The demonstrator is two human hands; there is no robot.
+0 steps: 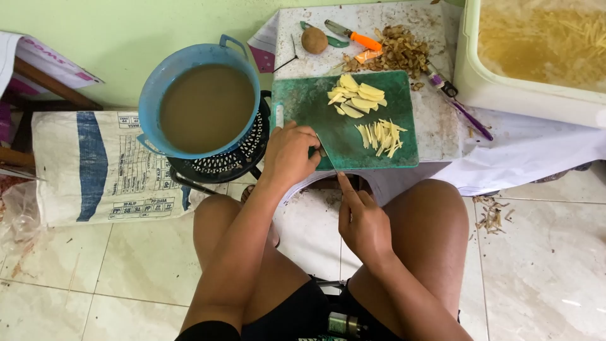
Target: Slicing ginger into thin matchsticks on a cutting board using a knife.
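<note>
Left hand (289,155) sits at the lower left corner of the green cutting board (315,104), fingers curled shut over something small there; what's under them is hidden, probably a potato piece. Right hand (363,221) below the board's near edge, fingers wrapped around a knife handle, index finger laid along the spine; knife (329,159) is thin and dark, blade angling up toward the left hand. Knife looks light and stiff, best held at the handle as now. Cut stock is wet and starchy, so likely slippery: pale slices (356,98) stacked centre-top of the board, thin sticks (380,136) centre-right, both snap easily, scoop rather than pinch. Whole brown potato (314,40) top centre, firm, rounded, will roll. Beside it an orange-handled knife (356,38) and a peel pile (398,50). Board rests on a low white table (435,120), surface stained and scratched, sheet or cloth hanging off its right side. Blue bowl (165,82) of murky brown water upper left on a black basket (240,158), heavy, sloshes. White tub (505,88) with soaking sticks top right. Tiled floor (549,265), scraps on it, green wall behind, printed sack (82,164) left. Person sits low, knees either side.
</note>
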